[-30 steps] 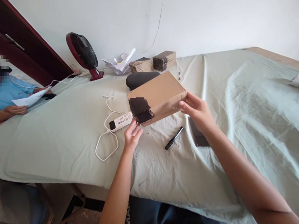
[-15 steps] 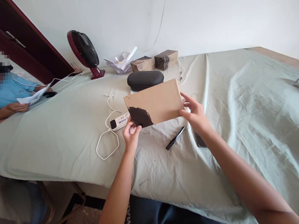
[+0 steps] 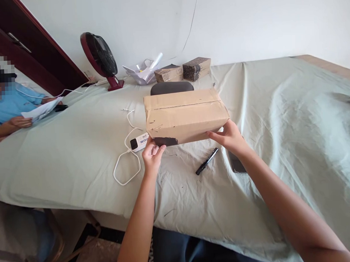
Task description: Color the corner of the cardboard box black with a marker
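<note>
I hold a brown cardboard box (image 3: 184, 115) above the table between both hands. Its taped face is turned toward me, and a black scribbled patch shows along its lower left edge. My left hand (image 3: 152, 153) grips the lower left corner. My right hand (image 3: 229, 138) holds the lower right corner. A black marker pen (image 3: 207, 161) lies on the pale green cloth (image 3: 77, 150) just below the box. A dark phone (image 3: 237, 165) lies partly hidden under my right wrist.
A white power bank (image 3: 138, 142) with a looped white cable lies left of the box. Behind the box sit a black case (image 3: 171, 87), two small marked boxes (image 3: 184, 70), a crumpled plastic bag and a red fan (image 3: 100, 59). A person in blue holds paper at far left.
I have rotated the box in my hands: the face with the black patch has turned downward and the taped face now points at me. The hands stay at its lower corners.
</note>
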A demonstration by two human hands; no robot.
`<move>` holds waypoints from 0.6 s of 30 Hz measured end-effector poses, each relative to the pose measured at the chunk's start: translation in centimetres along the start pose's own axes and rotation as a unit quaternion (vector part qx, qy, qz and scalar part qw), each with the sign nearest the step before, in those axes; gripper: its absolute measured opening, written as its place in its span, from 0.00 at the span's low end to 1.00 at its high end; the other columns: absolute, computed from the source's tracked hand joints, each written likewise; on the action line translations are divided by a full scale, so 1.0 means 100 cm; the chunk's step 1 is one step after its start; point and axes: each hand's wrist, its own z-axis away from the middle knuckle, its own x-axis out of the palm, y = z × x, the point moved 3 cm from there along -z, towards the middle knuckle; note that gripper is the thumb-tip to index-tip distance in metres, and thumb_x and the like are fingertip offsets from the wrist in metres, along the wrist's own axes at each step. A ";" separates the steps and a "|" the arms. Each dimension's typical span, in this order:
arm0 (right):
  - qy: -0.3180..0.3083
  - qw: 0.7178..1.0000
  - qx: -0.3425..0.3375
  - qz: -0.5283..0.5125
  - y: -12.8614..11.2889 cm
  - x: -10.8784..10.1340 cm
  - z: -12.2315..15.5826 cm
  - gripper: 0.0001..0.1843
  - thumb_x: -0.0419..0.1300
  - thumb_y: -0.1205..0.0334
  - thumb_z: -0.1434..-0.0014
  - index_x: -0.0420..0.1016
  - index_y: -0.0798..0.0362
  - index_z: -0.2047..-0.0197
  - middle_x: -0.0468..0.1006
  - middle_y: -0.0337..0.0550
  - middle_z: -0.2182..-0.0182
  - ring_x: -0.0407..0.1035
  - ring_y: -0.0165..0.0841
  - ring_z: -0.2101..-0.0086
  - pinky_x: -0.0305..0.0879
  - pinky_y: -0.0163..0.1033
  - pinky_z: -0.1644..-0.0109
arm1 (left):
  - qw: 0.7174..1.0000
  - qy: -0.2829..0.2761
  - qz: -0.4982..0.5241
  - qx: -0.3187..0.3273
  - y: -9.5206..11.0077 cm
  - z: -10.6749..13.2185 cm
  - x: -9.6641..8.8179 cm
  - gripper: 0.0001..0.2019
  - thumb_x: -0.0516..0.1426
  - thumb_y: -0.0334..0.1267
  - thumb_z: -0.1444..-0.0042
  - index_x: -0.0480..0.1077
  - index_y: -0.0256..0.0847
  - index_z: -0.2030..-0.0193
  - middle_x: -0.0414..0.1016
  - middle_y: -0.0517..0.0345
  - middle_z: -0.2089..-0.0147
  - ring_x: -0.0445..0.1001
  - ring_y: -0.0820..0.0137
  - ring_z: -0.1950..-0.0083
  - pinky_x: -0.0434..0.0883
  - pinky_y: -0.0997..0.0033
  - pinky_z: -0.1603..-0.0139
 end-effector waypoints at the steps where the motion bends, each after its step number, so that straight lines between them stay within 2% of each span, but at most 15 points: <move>1: 0.000 1.000 0.001 0.000 0.000 0.000 0.000 0.33 0.76 0.52 0.50 0.74 0.48 0.42 0.69 0.54 0.36 0.66 0.53 0.34 0.83 0.53 0.47 | 1.000 -0.001 0.004 -0.005 0.000 0.000 0.000 0.14 0.75 0.45 0.48 0.78 0.40 0.69 0.79 0.50 0.52 0.80 0.67 0.47 0.78 0.74 0.48; 5: -0.009 1.000 0.001 0.015 -0.003 -0.001 0.000 0.34 0.75 0.48 0.47 0.73 0.47 0.40 0.70 0.55 0.34 0.66 0.55 0.34 0.82 0.56 0.45 | 1.000 0.002 0.010 -0.021 -0.002 0.000 0.001 0.15 0.75 0.46 0.50 0.79 0.40 0.68 0.80 0.51 0.53 0.81 0.68 0.51 0.79 0.72 0.48; 8: -0.031 0.999 -0.018 0.033 -0.006 -0.005 -0.001 0.42 0.74 0.43 0.44 0.69 0.42 0.30 0.66 0.53 0.28 0.63 0.56 0.30 0.75 0.62 0.35 | 0.999 0.012 0.012 -0.033 -0.006 0.000 0.000 0.16 0.76 0.47 0.52 0.79 0.41 0.66 0.81 0.52 0.55 0.81 0.67 0.53 0.80 0.71 0.50; 11: -0.070 0.993 -0.074 0.067 -0.012 -0.013 -0.003 0.61 0.74 0.36 0.45 0.49 0.35 0.18 0.51 0.46 0.19 0.48 0.57 0.22 0.58 0.66 0.23 | 0.999 0.030 0.024 -0.039 -0.009 0.000 -0.003 0.19 0.76 0.51 0.53 0.81 0.43 0.61 0.83 0.52 0.54 0.82 0.65 0.51 0.79 0.67 0.46; 13: -0.094 0.988 -0.089 0.086 -0.016 -0.020 -0.003 0.72 0.75 0.33 0.49 0.34 0.35 0.16 0.42 0.45 0.17 0.40 0.58 0.20 0.52 0.66 0.21 | 0.997 0.043 0.038 -0.044 -0.010 -0.001 -0.006 0.22 0.76 0.54 0.54 0.81 0.45 0.58 0.83 0.51 0.49 0.82 0.62 0.46 0.77 0.63 0.39; 15: -0.111 0.988 -0.070 0.084 -0.017 -0.025 -0.002 0.77 0.76 0.31 0.51 0.28 0.36 0.15 0.41 0.49 0.17 0.44 0.59 0.21 0.55 0.66 0.22 | 0.996 0.056 0.053 -0.052 -0.009 -0.001 -0.008 0.23 0.77 0.54 0.56 0.81 0.46 0.57 0.83 0.51 0.45 0.81 0.59 0.40 0.74 0.60 0.34; 18: -0.119 0.991 -0.007 0.062 -0.017 -0.023 0.000 0.74 0.75 0.30 0.52 0.39 0.39 0.15 0.53 0.55 0.21 0.60 0.61 0.28 0.61 0.66 0.25 | 0.994 0.069 0.073 -0.052 -0.006 0.001 -0.009 0.27 0.76 0.59 0.57 0.80 0.50 0.53 0.82 0.52 0.43 0.79 0.56 0.36 0.73 0.57 0.32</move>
